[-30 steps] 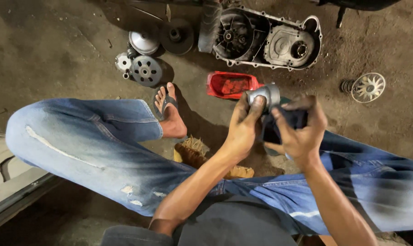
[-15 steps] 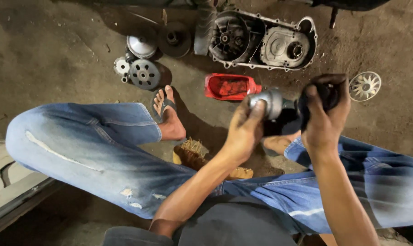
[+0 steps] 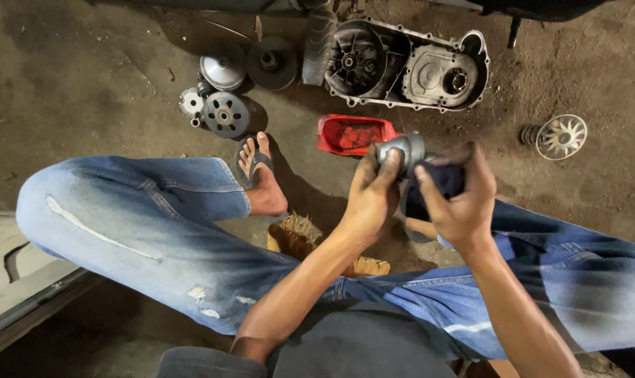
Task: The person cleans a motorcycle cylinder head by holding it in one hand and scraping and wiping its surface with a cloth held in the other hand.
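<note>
Grey metal part [image 3: 400, 151] sits clasped in the left hand [image 3: 371, 196], above the knees; the right hand [image 3: 457, 199] grips a dark cloth [image 3: 436, 183] pressed against it. Beneath lies a bristle brush [image 3: 298, 236]. Beyond, a red tray [image 3: 351, 134], then pulley discs [image 3: 225, 112] and an engine cover [image 3: 408, 66].

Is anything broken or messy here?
Nothing looks broken. Engine parts lie scattered on the dirt floor: a cover, discs and a fan wheel. The jeans are ripped at the knee.
</note>
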